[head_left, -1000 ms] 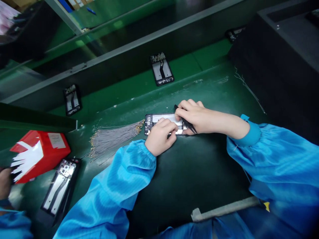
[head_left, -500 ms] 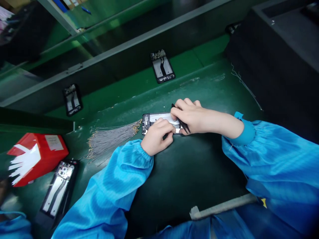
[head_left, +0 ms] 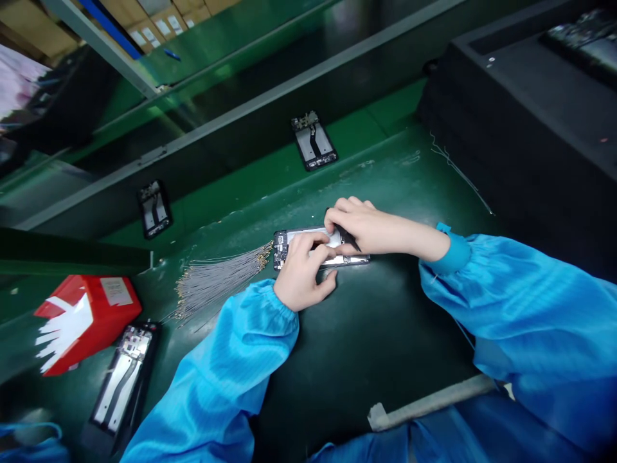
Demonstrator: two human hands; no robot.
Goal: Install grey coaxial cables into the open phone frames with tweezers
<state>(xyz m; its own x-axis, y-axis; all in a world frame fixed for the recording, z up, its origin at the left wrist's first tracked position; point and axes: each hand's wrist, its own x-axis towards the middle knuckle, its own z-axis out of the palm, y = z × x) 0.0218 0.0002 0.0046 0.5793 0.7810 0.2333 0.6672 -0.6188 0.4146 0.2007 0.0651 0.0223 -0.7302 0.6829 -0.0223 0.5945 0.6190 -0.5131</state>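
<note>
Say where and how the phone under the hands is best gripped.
Likely by its two long edges, coming from above: the phone lies flat, its inner parts exposed. The wire bundle ends close by its left end, so the right half looks better.

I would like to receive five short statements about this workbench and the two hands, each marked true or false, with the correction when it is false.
1. White strips show at the red box. True.
2. The left hand is inside the red box. False: its fingers are over the opened phone.
3. The right hand holds black tweezers. True.
4. Both sleeves are red. False: they are blue.
5. Thin wires lie to the left of the opened phone. True.
</note>
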